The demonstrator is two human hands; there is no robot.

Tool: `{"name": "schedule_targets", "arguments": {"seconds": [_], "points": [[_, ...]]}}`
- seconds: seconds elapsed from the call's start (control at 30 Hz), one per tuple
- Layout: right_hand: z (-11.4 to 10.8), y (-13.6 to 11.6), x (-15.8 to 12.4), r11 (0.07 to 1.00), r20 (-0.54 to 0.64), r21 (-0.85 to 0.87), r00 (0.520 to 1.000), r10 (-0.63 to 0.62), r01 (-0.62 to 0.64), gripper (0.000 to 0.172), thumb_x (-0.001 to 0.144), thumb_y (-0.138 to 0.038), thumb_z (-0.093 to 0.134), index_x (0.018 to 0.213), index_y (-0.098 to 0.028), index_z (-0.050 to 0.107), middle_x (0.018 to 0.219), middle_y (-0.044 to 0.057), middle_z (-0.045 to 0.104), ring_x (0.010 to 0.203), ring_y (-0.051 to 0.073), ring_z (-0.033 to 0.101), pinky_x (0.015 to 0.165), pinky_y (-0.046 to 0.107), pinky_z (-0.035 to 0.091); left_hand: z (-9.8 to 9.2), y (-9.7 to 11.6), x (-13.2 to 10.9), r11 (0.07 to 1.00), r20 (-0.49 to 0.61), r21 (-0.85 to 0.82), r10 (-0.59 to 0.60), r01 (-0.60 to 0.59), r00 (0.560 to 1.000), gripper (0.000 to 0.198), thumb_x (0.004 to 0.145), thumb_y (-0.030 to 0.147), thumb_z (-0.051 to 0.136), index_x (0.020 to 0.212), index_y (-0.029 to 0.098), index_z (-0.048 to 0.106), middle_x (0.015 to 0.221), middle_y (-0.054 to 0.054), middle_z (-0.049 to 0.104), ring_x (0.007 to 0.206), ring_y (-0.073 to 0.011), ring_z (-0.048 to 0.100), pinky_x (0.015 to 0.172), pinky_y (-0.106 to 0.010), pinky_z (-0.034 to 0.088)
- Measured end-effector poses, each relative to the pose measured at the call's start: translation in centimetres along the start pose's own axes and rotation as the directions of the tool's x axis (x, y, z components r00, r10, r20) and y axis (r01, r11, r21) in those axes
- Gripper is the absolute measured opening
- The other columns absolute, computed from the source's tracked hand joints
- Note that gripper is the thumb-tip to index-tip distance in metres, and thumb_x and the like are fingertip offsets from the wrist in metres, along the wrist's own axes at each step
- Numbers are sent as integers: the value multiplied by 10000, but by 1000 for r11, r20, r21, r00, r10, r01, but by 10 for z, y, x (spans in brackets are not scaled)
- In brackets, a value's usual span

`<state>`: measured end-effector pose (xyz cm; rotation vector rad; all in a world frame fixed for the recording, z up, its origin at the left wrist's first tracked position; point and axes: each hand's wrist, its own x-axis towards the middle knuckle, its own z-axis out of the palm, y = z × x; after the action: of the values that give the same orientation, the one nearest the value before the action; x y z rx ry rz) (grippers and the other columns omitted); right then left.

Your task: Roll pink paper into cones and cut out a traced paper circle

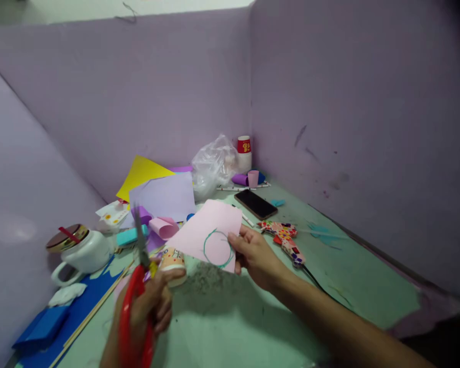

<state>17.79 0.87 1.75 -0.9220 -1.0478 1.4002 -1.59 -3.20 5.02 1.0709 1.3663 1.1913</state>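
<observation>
My left hand (pixel 151 301) is wrapped round a pair of red-handled scissors (pixel 127 312), its index finger stretched out to the right. The blades point up and away from me, slightly blurred. Between the thumb and fingers of my right hand (pixel 255 253) is a sheet of pink paper (pixel 210 220), raised above the table. A green circle is drawn on it near my right thumb. Just beyond my left index finger lies a patterned paper cup (pixel 173 261), partly covered by the finger. The scissors and the paper are apart.
A floral glue gun (pixel 287 237) with a black cord and a phone (pixel 256 204) lie to the right. Coloured sheets (pixel 164 197), a plastic bag (pixel 212 166) and paper cups (pixel 244 153) stand behind. A white mug (pixel 88 253) and blue sponge-like block (pixel 44 327) are left.
</observation>
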Motion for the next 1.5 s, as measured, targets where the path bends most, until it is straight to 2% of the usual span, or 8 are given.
{"name": "schedule_targets", "arguments": {"seconds": [0.13, 0.23, 0.4, 0.57, 0.87, 1.13, 1.3, 1.5], "points": [[0, 19, 1, 998, 31, 25, 998, 52, -52, 439, 720, -457, 627, 993, -122, 546, 527, -33, 563, 338, 79, 452, 311, 184, 375, 35, -6, 27, 986, -44, -163, 23, -30, 999, 341, 638, 390, 731, 792, 229, 473, 510, 108, 431, 355, -39, 363, 345, -145, 285], [-5, 26, 0, 994, 12, 36, 995, 103, -103, 444, 697, -401, 687, 1009, -110, 562, 519, -31, 582, 350, 93, 488, 317, 179, 371, 36, -17, 34, 992, -174, -58, 96, -108, 980, 461, 588, 304, 760, 968, 219, 512, 792, 20, 625, 613, -139, 608, 519, -231, 488], [-10, 29, -1, 959, 103, 105, 962, 255, -265, 412, 578, -390, 781, 807, -68, 665, 556, 33, 637, 372, 101, 511, 327, 192, 391, 31, -28, 36, 973, -255, 119, 223, -198, 941, 480, 607, 351, 744, 996, 169, 530, 819, -26, 644, 702, -202, 636, 597, -289, 526], [-14, 25, 6, 979, -221, 157, 961, 164, -131, 373, 591, -414, 778, 764, -103, 669, 605, 13, 663, 458, 109, 577, 430, 210, 508, 33, -17, 28, 967, -172, 41, 255, -251, 952, 368, 712, 391, 666, 977, 178, 524, 619, 48, 558, 422, -68, 446, 396, -181, 378], [-13, 9, 5, 883, -437, 437, 898, 44, 170, 344, 546, -371, 836, 678, -116, 649, 549, -58, 579, 467, 57, 539, 488, 185, 575, 37, -56, 17, 855, 92, 434, 272, -284, 958, 349, 802, 343, 521, 1118, 202, 566, 738, -31, 676, 604, -182, 652, 586, -286, 532], [-2, 15, -6, 875, -382, 447, 924, -2, 187, 311, 582, -373, 824, 647, -96, 700, 591, 10, 652, 565, 108, 628, 623, 223, 585, 34, -67, 21, 742, 257, 539, 305, -398, 917, 475, 817, 195, 385, 1284, 166, 463, 1199, -156, 606, 1066, -288, 607, 897, -439, 488], [4, 25, -15, 901, -283, 428, 958, 52, 78, 349, 574, -394, 823, 678, -79, 715, 614, 53, 671, 583, 153, 641, 570, 248, 566, 26, -78, 20, 645, 439, 516, 366, -564, 821, 510, 859, 224, 386, 1362, 143, 350, 1360, -165, 486, 1223, -268, 490, 1007, -415, 412], [6, 38, -19, 916, -210, 401, 974, 82, 10, 297, 606, -364, 812, 651, -85, 718, 608, 67, 679, 677, 203, 672, 648, 287, 566, 30, -66, 15, 677, 401, 510, 358, -530, 843, 496, 844, 194, 393, 1336, 144, 352, 1341, -177, 494, 1234, -262, 479, 1028, -442, 389]]}}
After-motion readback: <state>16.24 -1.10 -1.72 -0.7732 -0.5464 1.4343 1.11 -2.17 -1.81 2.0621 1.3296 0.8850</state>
